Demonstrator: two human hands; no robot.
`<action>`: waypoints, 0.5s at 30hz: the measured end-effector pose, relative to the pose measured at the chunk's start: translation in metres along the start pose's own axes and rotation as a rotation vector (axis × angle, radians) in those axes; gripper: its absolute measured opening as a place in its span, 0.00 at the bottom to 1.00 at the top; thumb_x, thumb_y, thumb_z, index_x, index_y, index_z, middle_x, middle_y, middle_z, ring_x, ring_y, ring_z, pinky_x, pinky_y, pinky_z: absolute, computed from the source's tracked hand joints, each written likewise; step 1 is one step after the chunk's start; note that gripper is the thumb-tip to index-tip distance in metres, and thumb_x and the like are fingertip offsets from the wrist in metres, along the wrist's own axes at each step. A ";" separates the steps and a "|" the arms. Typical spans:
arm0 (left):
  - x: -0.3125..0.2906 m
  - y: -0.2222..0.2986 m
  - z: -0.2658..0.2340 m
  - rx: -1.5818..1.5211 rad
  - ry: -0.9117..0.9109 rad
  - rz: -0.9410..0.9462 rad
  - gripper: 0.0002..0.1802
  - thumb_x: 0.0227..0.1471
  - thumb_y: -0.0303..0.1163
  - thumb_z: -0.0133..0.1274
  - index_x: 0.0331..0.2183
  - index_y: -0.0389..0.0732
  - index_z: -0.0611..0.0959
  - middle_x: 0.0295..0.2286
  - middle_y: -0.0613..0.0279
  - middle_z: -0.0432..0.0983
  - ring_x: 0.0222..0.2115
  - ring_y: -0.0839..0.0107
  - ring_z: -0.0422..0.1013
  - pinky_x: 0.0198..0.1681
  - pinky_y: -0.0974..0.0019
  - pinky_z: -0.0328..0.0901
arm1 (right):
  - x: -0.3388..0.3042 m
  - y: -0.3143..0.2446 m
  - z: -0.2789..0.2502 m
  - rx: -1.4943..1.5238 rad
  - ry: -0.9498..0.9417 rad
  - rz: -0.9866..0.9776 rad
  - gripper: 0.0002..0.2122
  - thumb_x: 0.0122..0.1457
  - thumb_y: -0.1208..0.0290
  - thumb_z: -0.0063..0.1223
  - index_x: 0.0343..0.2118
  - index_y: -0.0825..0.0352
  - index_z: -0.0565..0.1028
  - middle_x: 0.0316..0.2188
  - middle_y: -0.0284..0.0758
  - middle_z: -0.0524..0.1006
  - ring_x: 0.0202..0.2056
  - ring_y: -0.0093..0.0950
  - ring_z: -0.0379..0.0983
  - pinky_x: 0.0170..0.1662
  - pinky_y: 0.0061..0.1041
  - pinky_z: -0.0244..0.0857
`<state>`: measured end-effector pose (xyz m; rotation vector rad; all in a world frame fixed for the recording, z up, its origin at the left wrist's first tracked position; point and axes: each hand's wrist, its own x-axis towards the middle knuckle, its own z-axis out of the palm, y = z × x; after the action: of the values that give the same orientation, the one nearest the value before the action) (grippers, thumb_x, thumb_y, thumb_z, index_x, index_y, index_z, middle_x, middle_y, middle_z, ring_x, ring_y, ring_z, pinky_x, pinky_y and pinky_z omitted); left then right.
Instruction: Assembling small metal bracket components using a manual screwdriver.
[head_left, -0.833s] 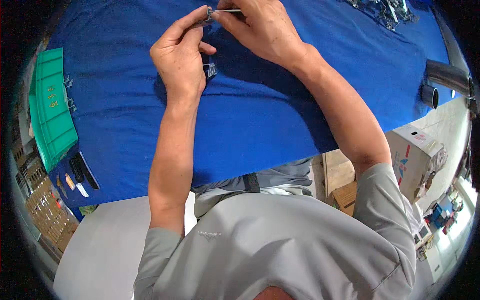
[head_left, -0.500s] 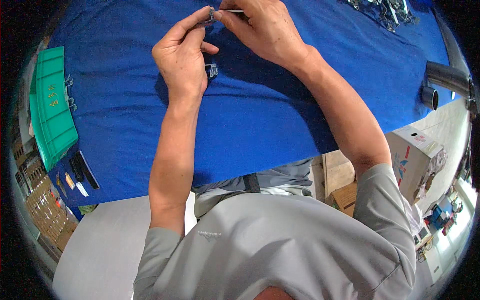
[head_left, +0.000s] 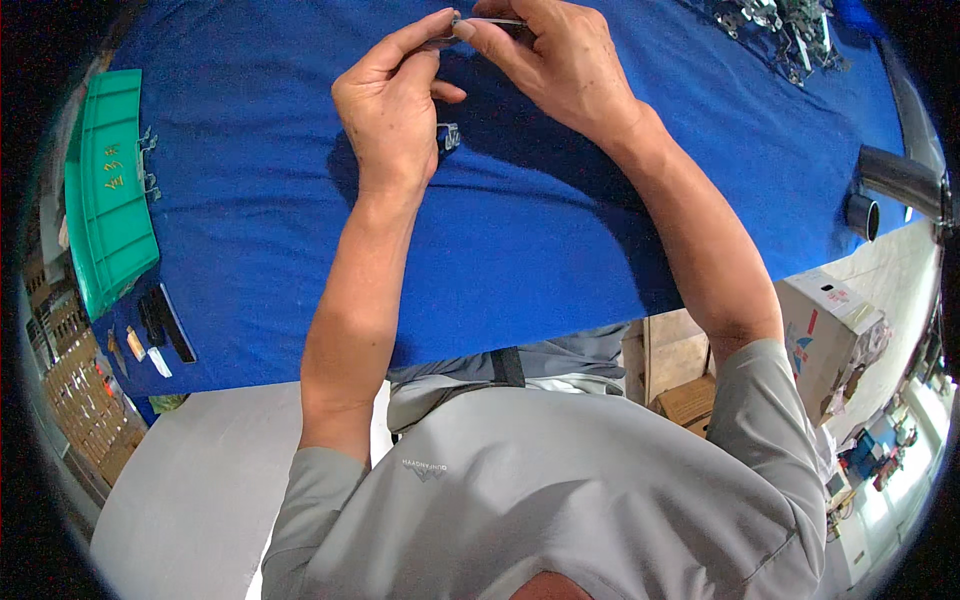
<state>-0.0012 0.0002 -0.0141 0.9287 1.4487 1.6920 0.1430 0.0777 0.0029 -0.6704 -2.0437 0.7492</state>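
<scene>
The left hand (head_left: 390, 125) pinches a small grey metallic piece (head_left: 440, 42) between thumb and forefinger near the top edge, its other fingers partly curled. Thumb and fingers of the right hand (head_left: 578, 72) close on a thin, pale, straight rod (head_left: 510, 21), its near end beside that piece; whether they touch is too small to tell. Just beside the left palm lies a shiny, angular metallic clip (head_left: 449, 137) on the creased blue cloth (head_left: 520, 270). Farther out are a tangled heap of silvery metallic parts (head_left: 785, 35), upper right, and a ribbed green plastic tray (head_left: 112, 215), far left.
</scene>
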 end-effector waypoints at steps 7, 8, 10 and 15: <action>-0.001 0.016 0.009 -0.042 0.014 -0.089 0.15 0.55 0.13 0.47 0.41 0.32 0.85 0.36 0.56 0.82 0.27 0.77 0.76 0.22 0.80 0.69 | -0.001 0.004 0.002 -0.041 -0.010 0.016 0.08 0.60 0.72 0.56 0.30 0.71 0.71 0.23 0.47 0.76 0.25 0.45 0.76 0.26 0.37 0.67; -0.001 0.016 0.007 -0.041 0.019 -0.087 0.15 0.55 0.13 0.47 0.41 0.32 0.85 0.36 0.56 0.82 0.27 0.77 0.76 0.22 0.80 0.69 | 0.000 0.003 0.003 -0.015 0.028 -0.019 0.09 0.60 0.71 0.56 0.29 0.71 0.71 0.22 0.47 0.76 0.24 0.45 0.76 0.26 0.36 0.66; -0.001 0.014 0.005 -0.031 -0.010 -0.066 0.15 0.56 0.14 0.47 0.42 0.32 0.84 0.37 0.56 0.82 0.31 0.74 0.77 0.24 0.79 0.71 | 0.001 -0.004 -0.001 -0.021 -0.009 0.020 0.09 0.60 0.71 0.57 0.29 0.71 0.71 0.22 0.47 0.76 0.24 0.44 0.76 0.26 0.36 0.66; -0.002 0.016 0.006 -0.049 -0.006 -0.065 0.15 0.56 0.15 0.47 0.42 0.32 0.84 0.37 0.55 0.82 0.31 0.75 0.77 0.24 0.79 0.71 | 0.000 0.001 -0.002 -0.221 -0.176 0.132 0.09 0.60 0.72 0.57 0.30 0.72 0.71 0.23 0.47 0.76 0.24 0.43 0.76 0.25 0.35 0.67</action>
<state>0.0042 -0.0003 0.0025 0.8509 1.4118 1.6681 0.1451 0.0790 0.0038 -0.8985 -2.2824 0.6830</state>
